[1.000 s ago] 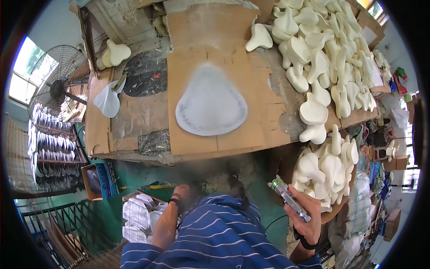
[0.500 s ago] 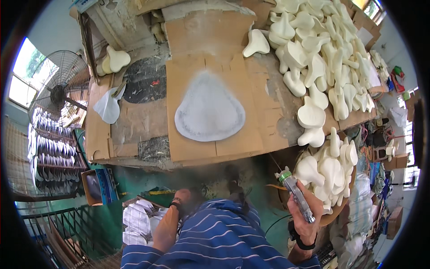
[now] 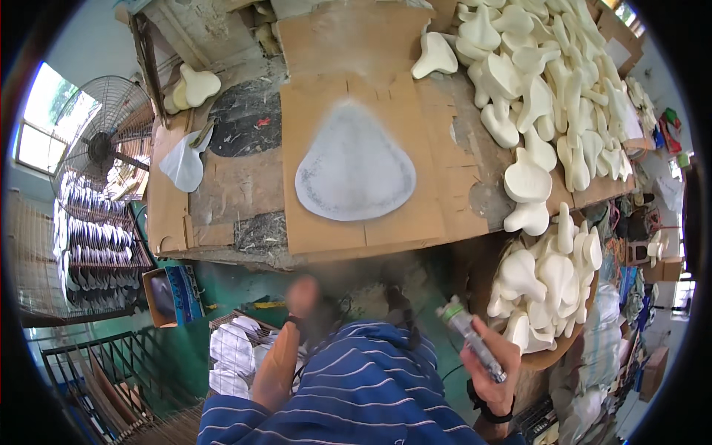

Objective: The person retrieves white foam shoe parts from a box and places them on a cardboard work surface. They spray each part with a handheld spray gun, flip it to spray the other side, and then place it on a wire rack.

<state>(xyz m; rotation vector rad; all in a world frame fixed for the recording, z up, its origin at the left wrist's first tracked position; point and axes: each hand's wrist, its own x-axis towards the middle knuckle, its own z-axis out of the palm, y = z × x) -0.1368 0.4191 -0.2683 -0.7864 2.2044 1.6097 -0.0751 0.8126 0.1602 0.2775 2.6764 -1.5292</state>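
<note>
setting: a workshop, by all signs one for repetitive making. evidence: worn surface (image 3: 226,196), patched with cardboard (image 3: 408,226) and dark-stained in places. a large heap of cream pieces (image 3: 538,104), much alike in shape, covers its right end; more fill a tub (image 3: 552,361) just beside. one white sheet (image 3: 356,170) lies on the cardboard. at left, a rack (image 3: 142,241) carries rows of white items near a big caged fan (image 3: 100,147). green floor (image 3: 189,363). at right, bulky sacks (image 3: 602,334) and mixed clutter. a metal tool (image 3: 475,341) in the right hand (image 3: 497,363). daylight through a window (image 3: 41,126).
</note>
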